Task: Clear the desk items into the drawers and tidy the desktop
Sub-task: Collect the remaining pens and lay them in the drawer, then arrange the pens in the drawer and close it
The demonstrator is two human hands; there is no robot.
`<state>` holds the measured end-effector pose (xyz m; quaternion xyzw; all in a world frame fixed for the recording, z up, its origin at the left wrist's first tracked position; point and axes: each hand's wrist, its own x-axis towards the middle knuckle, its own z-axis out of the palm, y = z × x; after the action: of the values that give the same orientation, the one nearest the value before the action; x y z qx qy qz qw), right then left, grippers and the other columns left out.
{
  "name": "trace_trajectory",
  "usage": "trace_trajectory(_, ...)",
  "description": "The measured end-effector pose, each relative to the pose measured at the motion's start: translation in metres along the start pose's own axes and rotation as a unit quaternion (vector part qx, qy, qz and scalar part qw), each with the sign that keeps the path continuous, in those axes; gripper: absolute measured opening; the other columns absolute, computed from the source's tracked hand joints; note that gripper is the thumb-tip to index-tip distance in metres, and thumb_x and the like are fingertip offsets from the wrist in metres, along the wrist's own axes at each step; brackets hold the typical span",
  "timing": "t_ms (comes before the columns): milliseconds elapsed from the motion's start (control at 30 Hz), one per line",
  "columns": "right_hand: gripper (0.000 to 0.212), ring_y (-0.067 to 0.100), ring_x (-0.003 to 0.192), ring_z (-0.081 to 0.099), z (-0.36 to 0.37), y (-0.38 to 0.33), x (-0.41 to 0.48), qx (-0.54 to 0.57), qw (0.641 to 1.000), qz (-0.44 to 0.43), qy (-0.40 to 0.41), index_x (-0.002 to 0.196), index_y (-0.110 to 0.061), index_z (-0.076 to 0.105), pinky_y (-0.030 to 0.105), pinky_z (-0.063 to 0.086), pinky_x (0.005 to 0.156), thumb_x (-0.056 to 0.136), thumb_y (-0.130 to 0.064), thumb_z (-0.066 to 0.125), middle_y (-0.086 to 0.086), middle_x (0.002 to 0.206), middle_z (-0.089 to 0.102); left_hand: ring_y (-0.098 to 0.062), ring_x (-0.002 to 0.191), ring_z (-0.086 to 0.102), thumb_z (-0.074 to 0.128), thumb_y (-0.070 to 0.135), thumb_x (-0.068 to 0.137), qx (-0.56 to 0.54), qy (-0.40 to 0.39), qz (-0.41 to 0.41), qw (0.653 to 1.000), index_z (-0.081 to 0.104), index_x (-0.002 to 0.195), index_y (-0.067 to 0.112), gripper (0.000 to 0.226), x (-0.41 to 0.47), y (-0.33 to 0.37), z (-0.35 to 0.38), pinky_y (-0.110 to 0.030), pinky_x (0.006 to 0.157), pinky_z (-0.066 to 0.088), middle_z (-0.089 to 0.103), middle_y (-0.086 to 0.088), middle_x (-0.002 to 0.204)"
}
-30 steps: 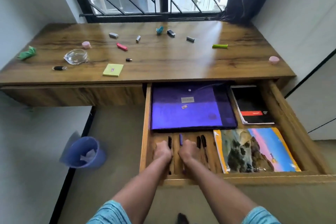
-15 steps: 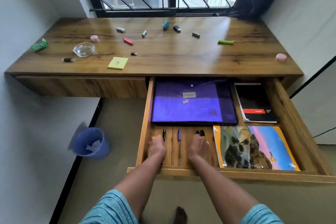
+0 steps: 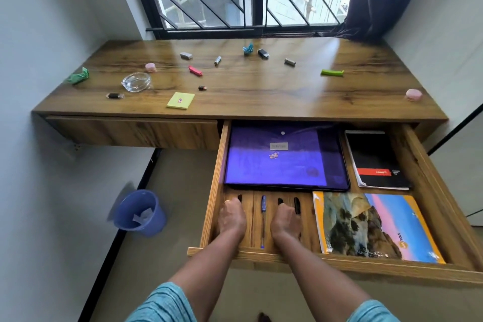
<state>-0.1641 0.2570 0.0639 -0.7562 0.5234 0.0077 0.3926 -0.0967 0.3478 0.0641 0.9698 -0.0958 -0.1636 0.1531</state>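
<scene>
The right drawer (image 3: 431,165) is pulled out. In its front-left pen tray (image 3: 254,240) both hands lie knuckles up with fingers curled down. My left hand (image 3: 231,218) covers a black pen (image 3: 239,198) whose tip shows past the knuckles. My right hand (image 3: 286,219) covers another black pen (image 3: 280,201), and a third black pen (image 3: 296,205) lies by its right side. A blue pen (image 3: 263,217) lies free between the hands. Small items stay scattered on the desktop (image 3: 248,97): a yellow sticky pad (image 3: 180,100), a glass ashtray (image 3: 136,81), a pink eraser (image 3: 195,70), a green marker (image 3: 332,72).
The drawer also holds a purple folder (image 3: 285,165), a black notebook (image 3: 376,159) and a colourful book (image 3: 376,227). The left drawer (image 3: 130,132) is closed. A blue bin (image 3: 139,213) stands on the floor at the left. Pink caps (image 3: 413,94) and green paper (image 3: 78,76) lie near the desk's ends.
My hands have moved apart inside the pen tray, leaving the blue pen lying alone between them. The view has tilted so more of the window shows.
</scene>
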Motion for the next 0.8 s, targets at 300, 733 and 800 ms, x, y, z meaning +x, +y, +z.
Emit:
trace_trajectory(300, 0.026, 0.012, 0.071, 0.049, -0.027, -0.002, -0.007, -0.12, 0.992, -0.036, 0.031, 0.094, -0.007, 0.064, 0.02, 0.04, 0.058, 0.099, -0.01, 0.038, 0.004, 0.086, 0.061, -0.019, 0.081, 0.063, 0.043, 0.021, 0.098, 0.015, -0.017, 0.172, 0.985, 0.061, 0.097, 0.012, 0.021, -0.006, 0.01, -0.001, -0.03, 0.072, 0.056, 0.065, -0.007, 0.094)
trace_trajectory(733, 0.026, 0.02, 0.082, 0.057, -0.061, 0.023, -0.026, -0.094, 0.978, 0.005, 0.186, 0.106, -0.003, 0.056, 0.025, 0.046, 0.066, 0.1, -0.013, 0.033, 0.012, 0.105, 0.064, -0.023, 0.101, 0.064, 0.056, 0.043, 0.09, 0.11, -0.182, 0.484, 0.849, 0.053, 0.131, 0.02, 0.047, -0.062, 0.022, -0.019, -0.03, 0.085, 0.051, 0.066, -0.008, 0.115)
trace_trajectory(800, 0.028, 0.027, 0.103, 0.057, -0.063, 0.031, -0.032, -0.118, 0.967, 0.006, 0.225, 0.118, -0.001, 0.053, 0.032, 0.05, 0.084, 0.097, -0.011, 0.039, 0.017, 0.119, 0.058, -0.022, 0.101, 0.063, 0.055, 0.041, 0.091, 0.102, -0.167, 0.507, 0.84, 0.054, 0.131, 0.019, 0.046, -0.068, 0.018, -0.019, -0.03, 0.086, 0.052, 0.064, -0.008, 0.118)
